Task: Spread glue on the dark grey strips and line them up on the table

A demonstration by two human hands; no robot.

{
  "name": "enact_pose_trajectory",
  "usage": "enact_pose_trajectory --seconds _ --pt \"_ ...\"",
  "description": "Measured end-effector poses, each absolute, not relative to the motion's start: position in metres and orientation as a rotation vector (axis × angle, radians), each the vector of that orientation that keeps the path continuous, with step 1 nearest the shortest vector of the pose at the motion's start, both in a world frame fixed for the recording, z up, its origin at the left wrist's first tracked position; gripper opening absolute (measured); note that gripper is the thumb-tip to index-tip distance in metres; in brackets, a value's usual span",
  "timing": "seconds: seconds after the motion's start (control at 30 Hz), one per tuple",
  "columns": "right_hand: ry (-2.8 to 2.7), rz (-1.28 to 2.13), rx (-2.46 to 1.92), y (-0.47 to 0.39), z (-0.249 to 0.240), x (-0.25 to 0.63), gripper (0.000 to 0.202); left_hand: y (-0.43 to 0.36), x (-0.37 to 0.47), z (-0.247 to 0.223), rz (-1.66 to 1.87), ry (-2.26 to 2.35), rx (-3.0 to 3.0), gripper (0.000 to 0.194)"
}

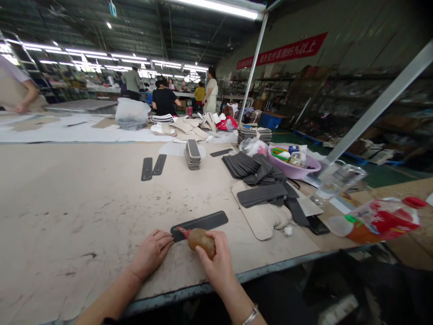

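Observation:
In my right hand [219,257] is a brown squeeze bottle [199,239] with a red nozzle, fingers wrapped round it. The nozzle points left, its tip over the near left end of a dark grey strip [206,221] with rounded ends, lying flat on the table. My left hand [154,253] is closed, fingers together, with the fingertips at the strip's left end; the thumb is hidden. Farther off lie two short dark pieces [147,169], and a small stack of pieces [192,155] with pale edges.
Right of my hands are a heap of dark strips [264,169] and fanned beige pieces [264,221]. Beyond them stand a pink basin [294,167], a clear jar [341,180] and a red-labelled bottle [385,219] on its side. A phone [318,225] lies near the table edge. People work farther back.

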State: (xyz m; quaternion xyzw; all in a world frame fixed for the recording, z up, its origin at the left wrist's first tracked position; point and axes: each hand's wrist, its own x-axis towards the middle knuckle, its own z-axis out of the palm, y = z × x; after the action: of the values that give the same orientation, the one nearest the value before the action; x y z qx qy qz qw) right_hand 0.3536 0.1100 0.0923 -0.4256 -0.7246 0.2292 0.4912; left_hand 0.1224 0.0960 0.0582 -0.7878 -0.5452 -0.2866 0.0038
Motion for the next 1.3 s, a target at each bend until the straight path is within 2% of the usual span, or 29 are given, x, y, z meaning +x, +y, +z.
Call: enact_pose_trajectory --seconds 0.57,1.13,1.3 --pt "-1.859 0.623 -1.070 0.093 0.099 0.368 0.030 0.097 0.120 0.055 -0.875 -1.717 -2.498 0.027" --pt "-1.636 0.145 -1.357 0.129 0.101 0.438 0.024 0.105 0.117 0.060 -0.955 -1.499 -2.401 0.029" --pt "-1.645 0.302 -1.197 0.120 0.103 0.415 0.028 0.107 0.116 0.059 -0.984 -1.491 -2.392 0.032"
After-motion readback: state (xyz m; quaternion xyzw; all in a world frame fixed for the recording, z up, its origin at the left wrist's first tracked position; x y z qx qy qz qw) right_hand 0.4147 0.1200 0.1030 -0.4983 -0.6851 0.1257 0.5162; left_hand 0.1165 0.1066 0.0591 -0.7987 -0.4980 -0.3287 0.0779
